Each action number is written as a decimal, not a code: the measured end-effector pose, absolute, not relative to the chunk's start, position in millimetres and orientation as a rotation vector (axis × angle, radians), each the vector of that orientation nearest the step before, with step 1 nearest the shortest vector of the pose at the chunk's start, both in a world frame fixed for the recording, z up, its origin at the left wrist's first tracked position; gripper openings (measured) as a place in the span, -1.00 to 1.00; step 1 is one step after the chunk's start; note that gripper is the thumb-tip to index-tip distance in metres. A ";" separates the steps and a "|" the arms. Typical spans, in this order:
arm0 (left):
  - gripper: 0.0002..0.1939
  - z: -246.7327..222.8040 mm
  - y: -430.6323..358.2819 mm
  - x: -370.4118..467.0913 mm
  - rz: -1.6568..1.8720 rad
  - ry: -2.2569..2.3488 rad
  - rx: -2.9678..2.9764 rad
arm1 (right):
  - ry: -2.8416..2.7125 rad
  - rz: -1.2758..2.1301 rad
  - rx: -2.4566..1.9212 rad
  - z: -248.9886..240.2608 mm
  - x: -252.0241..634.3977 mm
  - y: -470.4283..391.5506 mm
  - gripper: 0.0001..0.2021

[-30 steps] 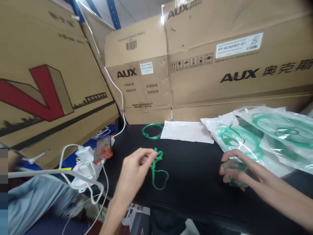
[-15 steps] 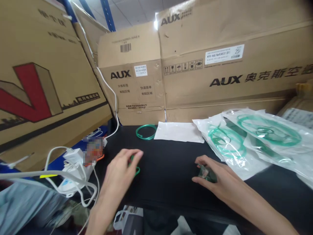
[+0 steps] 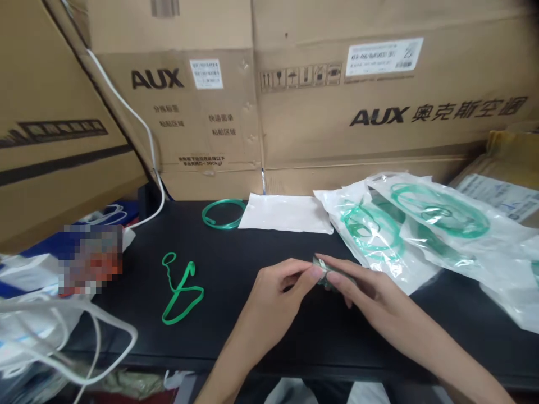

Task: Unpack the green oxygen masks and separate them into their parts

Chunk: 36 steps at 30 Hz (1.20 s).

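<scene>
Both hands meet over the black table, around a small translucent green plastic piece (image 3: 327,275) that looks like a breathing mask with a shiny strip at its edge. My left hand (image 3: 286,297) pinches its near-left edge between thumb and fingers. My right hand (image 3: 366,289) grips its right side, and the fingers cover much of it. To the left lies a bright green elastic strap (image 3: 185,297), loosely bent, with a thin looped end. Farther back sits a coil of green tubing (image 3: 223,226), its right side against a flat white packet (image 3: 286,213).
Clear-and-white bags (image 3: 438,210) holding green tubing are piled on the right of the black table (image 3: 236,258). White cables (image 3: 122,348) and plugs crowd the left edge. Large cardboard boxes (image 3: 303,134) stand behind as a wall.
My left hand has let go of the green strap, which now lies on the table, and moved right to the green mask in my right hand. The view has shifted right and down.
</scene>
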State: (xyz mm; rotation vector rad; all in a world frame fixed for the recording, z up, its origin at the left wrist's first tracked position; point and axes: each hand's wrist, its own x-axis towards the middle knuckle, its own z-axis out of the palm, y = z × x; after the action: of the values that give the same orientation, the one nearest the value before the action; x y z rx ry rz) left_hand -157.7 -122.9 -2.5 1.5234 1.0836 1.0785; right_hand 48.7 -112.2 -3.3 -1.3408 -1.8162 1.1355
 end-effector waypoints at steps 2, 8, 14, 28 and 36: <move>-0.70 -2.6 -122.6 -161.1 0.984 1.090 1.435 | -1.844 1.130 -1.324 -2.6 50.5 -110.1 -0.40; -0.76 -5.1 -121.4 -165.3 0.848 1.043 1.297 | -1.960 1.000 -1.342 5.0 52.3 -111.6 -0.53; -0.79 -7.7 -120.3 -161.3 0.882 1.042 1.302 | -1.875 1.067 -1.393 1.4 52.6 -111.4 -0.48; -0.88 -16.5 -121.1 -151.7 1.013 1.178 1.340 | -1.577 1.165 -1.339 -13.6 42.5 -105.5 -0.54; -0.94 -19.0 -119.5 -150.9 1.100 1.355 1.578 | -1.723 1.092 -1.234 -10.7 39.8 -109.8 -0.67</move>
State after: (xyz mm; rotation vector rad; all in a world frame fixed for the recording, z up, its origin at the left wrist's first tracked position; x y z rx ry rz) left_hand -150.9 -119.5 -19.0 1.5780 1.3553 1.0999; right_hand 39.8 -109.8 -10.7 -1.2340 -1.7227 1.0923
